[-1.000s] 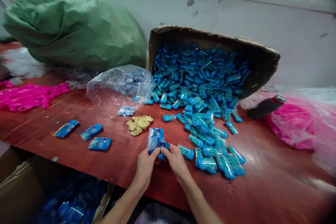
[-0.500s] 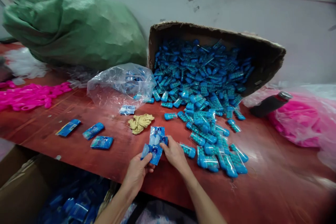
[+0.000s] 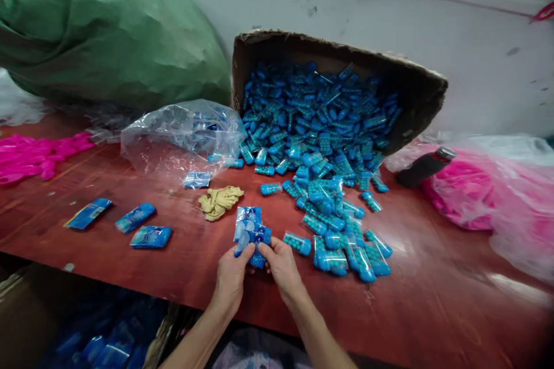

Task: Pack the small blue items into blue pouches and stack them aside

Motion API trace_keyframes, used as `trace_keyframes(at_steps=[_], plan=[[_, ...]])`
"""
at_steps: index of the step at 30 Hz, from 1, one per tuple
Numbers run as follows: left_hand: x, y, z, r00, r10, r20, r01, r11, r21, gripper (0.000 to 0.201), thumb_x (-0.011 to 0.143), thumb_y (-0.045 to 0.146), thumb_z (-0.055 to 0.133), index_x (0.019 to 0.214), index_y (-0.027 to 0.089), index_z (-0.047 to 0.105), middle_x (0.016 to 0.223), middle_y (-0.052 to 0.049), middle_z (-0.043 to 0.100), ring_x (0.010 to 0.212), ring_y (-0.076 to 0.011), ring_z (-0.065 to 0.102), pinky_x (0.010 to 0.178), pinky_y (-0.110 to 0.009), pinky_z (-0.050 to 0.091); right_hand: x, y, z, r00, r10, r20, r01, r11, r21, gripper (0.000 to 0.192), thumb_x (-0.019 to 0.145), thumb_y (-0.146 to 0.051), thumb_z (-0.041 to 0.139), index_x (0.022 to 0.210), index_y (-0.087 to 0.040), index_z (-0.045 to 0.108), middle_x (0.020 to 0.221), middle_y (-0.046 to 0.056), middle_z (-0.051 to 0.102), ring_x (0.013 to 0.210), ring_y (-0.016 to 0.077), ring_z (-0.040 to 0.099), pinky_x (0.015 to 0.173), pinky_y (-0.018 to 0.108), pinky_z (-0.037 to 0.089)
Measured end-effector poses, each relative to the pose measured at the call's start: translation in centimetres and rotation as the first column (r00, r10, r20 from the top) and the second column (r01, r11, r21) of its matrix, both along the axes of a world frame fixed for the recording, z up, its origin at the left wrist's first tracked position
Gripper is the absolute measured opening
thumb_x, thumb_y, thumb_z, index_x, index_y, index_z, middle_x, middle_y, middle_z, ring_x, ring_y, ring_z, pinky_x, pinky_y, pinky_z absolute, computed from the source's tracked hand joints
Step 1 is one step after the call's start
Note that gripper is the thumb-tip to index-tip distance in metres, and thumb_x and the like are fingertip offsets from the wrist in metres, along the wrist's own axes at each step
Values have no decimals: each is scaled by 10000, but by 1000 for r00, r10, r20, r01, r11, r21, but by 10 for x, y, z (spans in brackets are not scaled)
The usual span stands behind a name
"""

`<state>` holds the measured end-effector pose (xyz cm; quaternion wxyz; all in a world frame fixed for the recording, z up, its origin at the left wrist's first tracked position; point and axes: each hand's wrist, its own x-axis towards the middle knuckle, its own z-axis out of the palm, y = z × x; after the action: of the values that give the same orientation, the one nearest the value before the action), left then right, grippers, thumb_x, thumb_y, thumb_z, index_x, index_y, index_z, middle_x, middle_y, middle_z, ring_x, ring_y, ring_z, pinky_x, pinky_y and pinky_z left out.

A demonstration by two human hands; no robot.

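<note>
My left hand and right hand meet at the near edge of the table, fingers pinched shut on one small blue packet from both sides so it stays steady. Just right of that packet lies the spill of blue pieces, fanned out within reach. Beyond it, the tipped cardboard box pours them toward me.

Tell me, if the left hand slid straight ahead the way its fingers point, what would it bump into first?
The left hand already grips the small blue packets. Beyond them, probably the yellow cloth, though depth is unclear.
</note>
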<state>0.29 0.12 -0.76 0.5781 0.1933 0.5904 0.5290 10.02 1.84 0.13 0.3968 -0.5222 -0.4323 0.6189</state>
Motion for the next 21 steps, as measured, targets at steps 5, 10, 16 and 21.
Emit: trace_keyframes(at_steps=[5, 10, 16, 21], plan=[[-1, 1, 3, 988, -64, 143, 63, 998, 9, 269, 533, 351, 707, 595, 117, 592, 477, 8, 571, 417, -89, 481, 391, -210, 375, 0, 2, -7, 998, -57, 29, 56, 998, 25, 335, 736, -481, 450, 565, -193, 426, 438, -67, 379, 382, 76, 303, 373, 198, 252], [-7, -3, -1, 979, 7, 202, 4, 998, -58, 281, 519, 345, 729, 591, 126, 569, 441, 39, 527, 415, -83, 481, 458, -243, 462, -6, 7, -18, 986, -87, 140, 70, 990, 125, 341, 771, -411, 447, 519, -200, 357, 478, -65, 343, 449, 84, 316, 426, 198, 277], [-30, -20, 4, 974, -82, 212, 106, 989, -103, 276, 527, 332, 734, 619, 125, 576, 491, 14, 561, 495, -112, 541, 523, -260, 479, -3, 11, -21, 948, -74, 308, 11, 979, 202, 272, 817, -331, 382, 588, -196, 441, 533, -44, 415, 504, 109, 387, 472, 208, 308], [-43, -24, 12, 988, -37, 149, 55, 991, -120, 282, 540, 326, 726, 689, 121, 602, 592, -11, 611, 527, -108, 536, 468, -227, 442, 7, -1, -4, 853, -7, 522, -119, 971, 209, 249, 769, -295, 496, 976, -180, 573, 803, 55, 599, 743, 202, 554, 635, 276, 392]])
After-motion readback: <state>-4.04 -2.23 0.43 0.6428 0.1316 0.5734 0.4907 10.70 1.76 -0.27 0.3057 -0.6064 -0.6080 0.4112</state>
